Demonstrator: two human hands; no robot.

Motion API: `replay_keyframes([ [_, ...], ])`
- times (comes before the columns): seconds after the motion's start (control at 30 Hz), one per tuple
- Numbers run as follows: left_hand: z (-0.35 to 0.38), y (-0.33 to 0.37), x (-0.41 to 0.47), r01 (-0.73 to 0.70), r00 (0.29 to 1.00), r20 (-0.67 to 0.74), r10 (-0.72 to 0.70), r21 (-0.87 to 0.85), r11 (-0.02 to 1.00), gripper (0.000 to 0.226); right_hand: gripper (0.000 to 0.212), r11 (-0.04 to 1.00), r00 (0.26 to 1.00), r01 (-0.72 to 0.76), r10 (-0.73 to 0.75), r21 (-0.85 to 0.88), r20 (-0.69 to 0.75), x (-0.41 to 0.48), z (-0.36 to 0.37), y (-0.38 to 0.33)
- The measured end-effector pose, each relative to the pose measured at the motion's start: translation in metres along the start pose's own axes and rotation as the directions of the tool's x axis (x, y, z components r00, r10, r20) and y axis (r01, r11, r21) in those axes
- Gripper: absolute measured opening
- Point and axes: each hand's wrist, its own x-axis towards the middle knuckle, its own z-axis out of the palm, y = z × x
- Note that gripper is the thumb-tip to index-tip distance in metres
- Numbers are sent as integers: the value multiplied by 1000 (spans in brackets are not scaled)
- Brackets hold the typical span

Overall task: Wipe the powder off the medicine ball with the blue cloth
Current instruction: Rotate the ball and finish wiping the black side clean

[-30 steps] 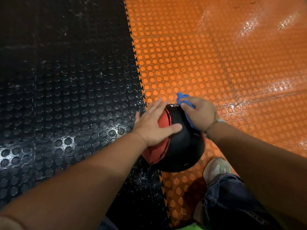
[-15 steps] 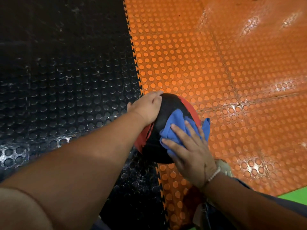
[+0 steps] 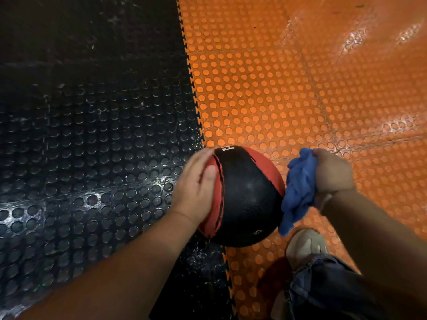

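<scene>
On the right of the medicine ball (image 3: 249,195), blue cloth (image 3: 299,188) lengthwise near-to-far.

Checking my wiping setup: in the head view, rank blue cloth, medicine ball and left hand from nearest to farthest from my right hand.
1. blue cloth, in the grip of the right hand.
2. medicine ball, just left of the cloth.
3. left hand, on the ball's far left side.
</scene>
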Motion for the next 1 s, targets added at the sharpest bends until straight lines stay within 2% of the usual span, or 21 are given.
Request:
replay_keyframes([
  [0.03, -4, -1, -2, 147, 982, -107, -158, -106, 983, 44, 34, 997, 993, -78, 75, 27, 95, 6, 3, 0],
  [0.07, -9, -3, -3, 356, 910, -130, -394, -242, 902, 39, 41, 997, 978, -80, 76, 10, 194, 9, 7, 2],
  [0.1, -12, -6, -2, 595, 766, -16, -643, -362, 718, 42, 54, 993, 956, -113, 119, -37, 270, 13, 11, 4],
  [0.13, -14, -8, -4, 794, 567, 185, -803, -383, 473, 55, 66, 989, 918, -91, 129, -119, 374, 21, 18, 7],
  [0.17, -17, -8, -7, 912, 382, 369, -847, -300, 280, 75, 69, 977, 888, -30, 124, -213, 443, 23, 27, 6],
  [0.2, -18, -12, -10, 962, 254, 486, -836, -220, 164, 95, 60, 953, 864, 38, 121, -302, 490, 22, 34, 1],
  [0.23, -17, -15, -11, 974, 196, 549, -813, -205, 96, 107, 51, 935, 848, 61, 136, -348, 513, 21, 41, -4],
  [0.27, -16, -16, -10, 970, 190, 588, -786, -236, 58, 111, 52, 931, 829, 66, 149, -359, 538, 20, 45, -8],
  [0.3, -13, -18, -9, 963, 198, 604, -772, -266, 40, 112, 65, 941, 817, 47, 157, -336, 555, 22, 47, -11],
  [0.33, -11, -18, -9, 956, 211, 605, -767, -292, 33, 111, 87, 953, 819, -2, 176, -304, 547, 26, 45, -7],
  [0.37, -8, -17, -9, 952, 229, 596, -770, -303, 48, 107, 101, 965, 823, -66, 197, -255, 533, 34, 44, 2],
  [0.4, -6, -16, -10, 950, 252, 587, -769, -302, 81, 103, 105, 971, 828, -126, 216, -204, 518, 36, 43, 9],
  [0.47, -5, -18, -11, 933, 337, 569, -750, -309, 184, 96, 94, 983, 838, -182, 172, -33, 517, 30, 39, 16],
  [0.53, -12, -25, -7, 875, 474, 516, -713, -368, 315, 91, 79, 960, 859, -243, 147, 139, 491, 20, 41, 19],
  [0.6, -24, -28, 3, 772, 631, 424, -649, -427, 472, 94, 54, 873, 849, -342, 129, 347, 512, 17, 49, 32],
  [0.67, -36, -29, 16, 664, 747, 330, -577, -422, 617, 98, 21, 766, 832, -414, 100, 491, 546, 8, 61, 39],
  [0.73, -46, -29, 26, 593, 805, 279, -523, -367, 717, 94, 12, 745, 860, -406, 117, 529, 496, -2, 73, 45],
  [0.83, -54, -33, 35, 593, 804, 256, -537, -270, 758, 93, 21, 802, 904, -344, 143, 488, 402, -17, 74, 53],
  [0.87, -54, -30, 39, 592, 805, 228, -548, -250, 766, 88, 18, 828, 919, -312, 138, 466, 370, -21, 72, 52],
  [0.93, -49, -14, 43, 577, 815, 122, -566, -254, 776, 72, 9, 886, 954, -191, 66, 422, 293, -20, 70, 48],
  [1.0, -39, -1, 44, 563, 817, 8, -576, -228, 795, 54, 12, 938, 969, -1, -85, 347, 232, -17, 73, 35],
])
